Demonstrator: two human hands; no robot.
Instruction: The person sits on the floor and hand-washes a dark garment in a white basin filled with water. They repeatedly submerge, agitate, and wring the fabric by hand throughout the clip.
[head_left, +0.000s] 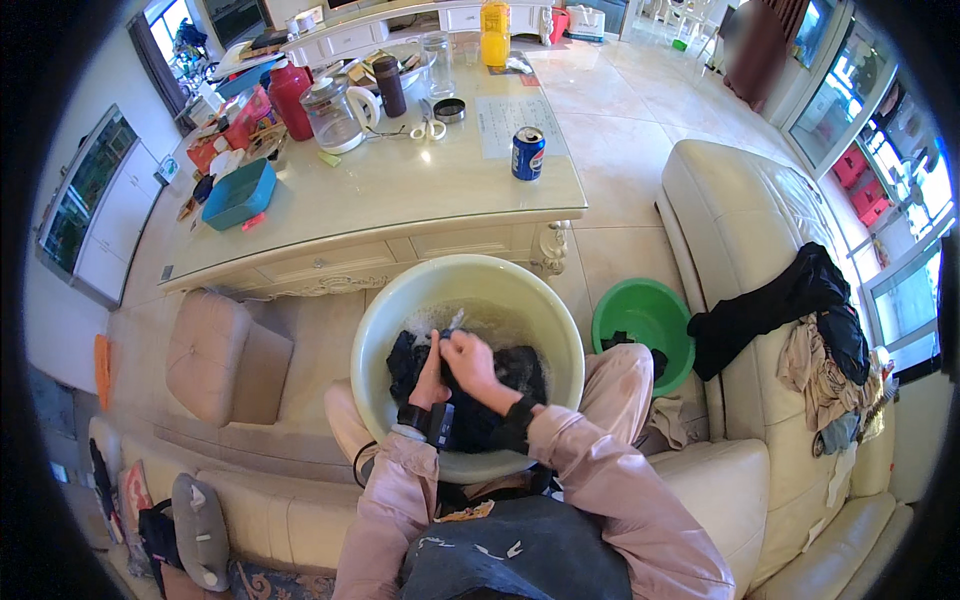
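Observation:
A pale yellow-green plastic basin (469, 271) stands before me between my knees, with sudsy water (517, 319) in it. Dark wet cloth (491, 431) lies bunched in the water. My right hand (471, 362) is closed in a fist over a bit of this cloth, above the middle of the basin. Close against it, my left hand (429, 381) is seen edge-on with its fingers pointing up. A small dark piece of cloth shows between the two hands; how the left fingers hold it is hidden.
Beyond the basin stands a glass-topped table (360, 195) bearing a Pepsi can (528, 154), a glass pitcher (330, 120) and scissors (428, 129). A green basin (645, 300) with dark cloth sits at right. Clothes (780, 300) drape the sofa (720, 210). A stool (217, 352) stands left.

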